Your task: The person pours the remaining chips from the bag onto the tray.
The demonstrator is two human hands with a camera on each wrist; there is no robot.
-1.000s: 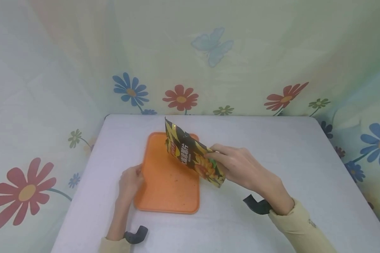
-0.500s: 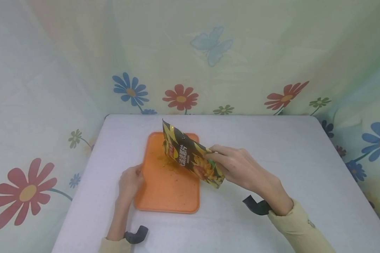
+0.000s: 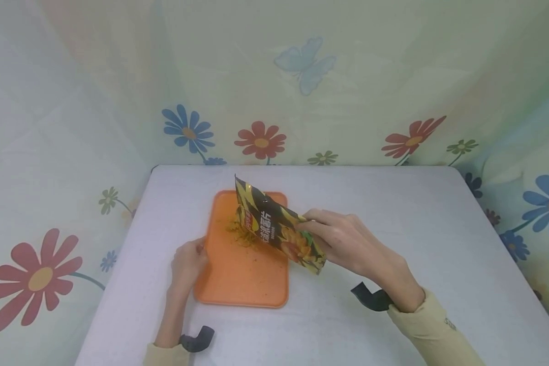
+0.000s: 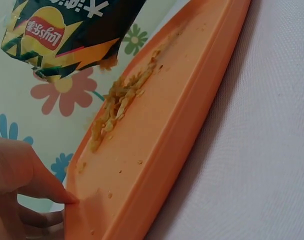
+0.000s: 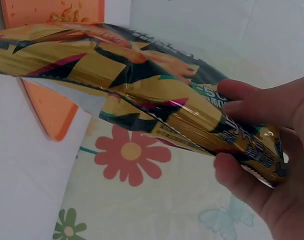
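Note:
My right hand [image 3: 347,239] grips a dark green and gold Lay's potato chip bag [image 3: 274,223] by its near right end. Tilted, the bag slants down over an orange tray [image 3: 242,284], its far end the lower one in the left wrist view. Beneath that end, yellow chip crumbs [image 4: 119,97] lie heaped on the tray, with a few specks scattered around. At the tray's left edge, my left hand [image 3: 189,262] pinches the rim, a fingertip over the edge in the left wrist view. The bag's inside is hidden from the head view.
The tray rests on a white-covered table [image 3: 393,213]. Behind it hangs a flower-printed cloth [image 3: 347,117], which also runs along both sides. A black strap piece [image 3: 197,339] sticks out at the left wrist, and another black piece [image 3: 371,297] at the right.
Chip crumbs have appeared on the tray below the bag and the heap has grown. The bag has shifted slightly, down and to the left at its far end. My left hand stays put.

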